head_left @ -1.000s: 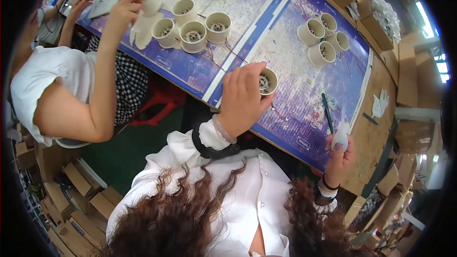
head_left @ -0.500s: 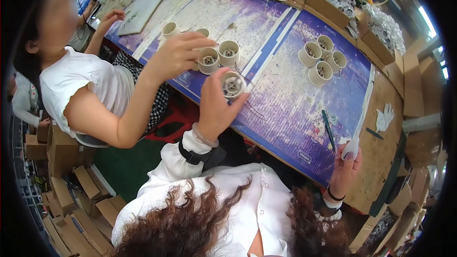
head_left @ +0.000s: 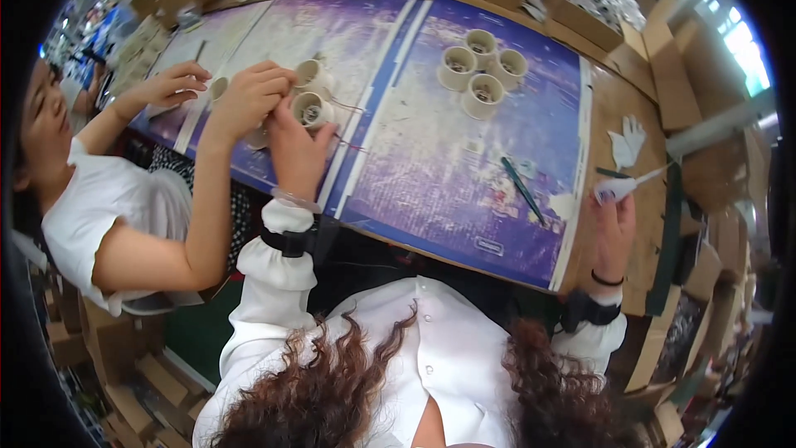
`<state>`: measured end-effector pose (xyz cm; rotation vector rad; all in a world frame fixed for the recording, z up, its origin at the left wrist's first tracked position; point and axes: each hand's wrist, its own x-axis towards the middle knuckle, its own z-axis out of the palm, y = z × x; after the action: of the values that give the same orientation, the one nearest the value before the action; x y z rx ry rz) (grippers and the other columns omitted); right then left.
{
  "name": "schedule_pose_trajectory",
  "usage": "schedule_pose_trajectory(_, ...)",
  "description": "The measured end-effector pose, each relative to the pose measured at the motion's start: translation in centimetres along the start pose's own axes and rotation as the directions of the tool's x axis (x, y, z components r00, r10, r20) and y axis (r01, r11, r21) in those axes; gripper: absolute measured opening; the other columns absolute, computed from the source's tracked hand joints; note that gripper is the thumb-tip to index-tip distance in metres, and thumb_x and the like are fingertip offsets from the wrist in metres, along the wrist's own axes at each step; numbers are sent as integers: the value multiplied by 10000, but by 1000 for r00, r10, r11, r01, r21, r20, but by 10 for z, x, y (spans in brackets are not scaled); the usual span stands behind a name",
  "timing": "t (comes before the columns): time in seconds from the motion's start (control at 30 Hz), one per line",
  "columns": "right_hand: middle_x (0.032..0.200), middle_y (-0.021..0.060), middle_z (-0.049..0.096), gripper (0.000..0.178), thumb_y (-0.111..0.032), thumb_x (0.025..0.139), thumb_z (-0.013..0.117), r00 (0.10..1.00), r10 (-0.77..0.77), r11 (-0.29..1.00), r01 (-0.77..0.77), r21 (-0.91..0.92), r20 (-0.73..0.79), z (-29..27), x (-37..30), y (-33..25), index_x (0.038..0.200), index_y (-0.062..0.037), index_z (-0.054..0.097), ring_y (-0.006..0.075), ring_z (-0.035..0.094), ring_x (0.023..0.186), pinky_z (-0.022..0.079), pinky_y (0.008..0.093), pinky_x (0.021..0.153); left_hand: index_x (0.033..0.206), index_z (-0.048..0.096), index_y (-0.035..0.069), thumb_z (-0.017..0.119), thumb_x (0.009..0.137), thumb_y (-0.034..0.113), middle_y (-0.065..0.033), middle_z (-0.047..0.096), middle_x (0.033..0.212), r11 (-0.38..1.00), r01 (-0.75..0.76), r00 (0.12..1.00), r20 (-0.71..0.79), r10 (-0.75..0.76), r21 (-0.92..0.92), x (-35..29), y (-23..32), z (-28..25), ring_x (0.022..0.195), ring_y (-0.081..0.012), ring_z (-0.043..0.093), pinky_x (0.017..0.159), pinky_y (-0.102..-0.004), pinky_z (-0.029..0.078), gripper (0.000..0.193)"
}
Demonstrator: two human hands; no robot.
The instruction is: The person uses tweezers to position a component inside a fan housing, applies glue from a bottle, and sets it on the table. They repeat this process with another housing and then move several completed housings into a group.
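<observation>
My left hand [head_left: 300, 149] is closed around a white round cup [head_left: 312, 111] with metal parts and thin wires inside. This cup is beside another white cup [head_left: 310, 73]; whether it rests on the mat, I cannot tell. A co-worker's hand [head_left: 255, 95] is right against my left fingers and hides part of them. Over at the right edge of the table, my right hand [head_left: 613, 228] grips a small white squeeze bottle [head_left: 612, 190], its thin nozzle pointing right and slightly up.
Several white cups [head_left: 482, 98] with parts inside stand together on the purple mat [head_left: 414, 174]. A dark green pen-like tool [head_left: 522, 189] lies near its right side. Beyond are a white glove [head_left: 628, 141] and cardboard boxes [head_left: 580, 25]. The co-worker sits at the left.
The view has swung, shifting the table leftward. My left hand has carried the cup slightly left, next to the other cup. My right hand has moved right, and the bottle's nozzle now points right.
</observation>
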<state>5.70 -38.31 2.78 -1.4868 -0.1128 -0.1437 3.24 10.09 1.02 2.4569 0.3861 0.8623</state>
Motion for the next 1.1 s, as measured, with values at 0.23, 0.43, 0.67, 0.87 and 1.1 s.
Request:
schedule_pose_trajectory(0.23, 1170, 54, 634, 290, -134, 1010, 647, 998, -19, 905, -8, -426, -61, -75, 39, 48, 1238, 8, 537, 133, 603, 1073, 475, 271, 938, 1372, 409, -43, 874, 743, 161, -275, 536, 1299, 999, 36, 999, -11, -36, -8, 24, -19, 17, 1227, -428, 518, 1049, -466, 415, 809)
schedule_pose_trajectory(0.43, 1165, 57, 636, 335, -118, 974, 683, 988, -6, 862, -73, -502, -154, -88, 34, 46, 1252, 4, 541, 145, 606, 1054, 476, 275, 944, 1368, 423, -35, 862, 770, 185, -217, 553, 1264, 999, 19, 1000, 14, -19, -46, -3, 7, -4, 1146, -376, 550, 989, -443, 444, 774)
schedule_pose_trajectory(0.67, 1106, 78, 639, 371, -122, 932, 739, 880, -401, 421, -68, -905, -253, -19, -18, -25, 1236, -6, 560, 192, 620, 1017, 488, 318, 925, 1357, 455, -12, 826, 812, 201, -166, 563, 1234, 995, 34, 998, 50, -30, -95, -45, 39, -5, 1026, -317, 565, 905, -425, 465, 693)
schedule_pose_trajectory(0.87, 1209, 175, 645, 494, -199, 875, 778, 764, -329, 391, 645, -656, 555, 141, 53, -39, 1290, -20, 579, 309, 642, 1088, 517, 375, 925, 1347, 469, -6, 805, 816, 171, -174, 572, 1235, 952, -2, 962, 258, 85, -305, -57, 55, 6, 1069, -325, 571, 941, -424, 472, 653)
schedule_pose_trajectory(1.1, 1184, 192, 671, 570, -383, 878, 756, 756, -144, 228, 654, -722, 639, 182, 113, 10, 1260, 9, 598, 362, 654, 1069, 539, 416, 880, 1351, 466, -4, 808, 807, 168, -183, 575, 1249, 926, -31, 925, 340, 170, -377, -64, 58, -4, 1101, -349, 571, 976, -427, 468, 665)
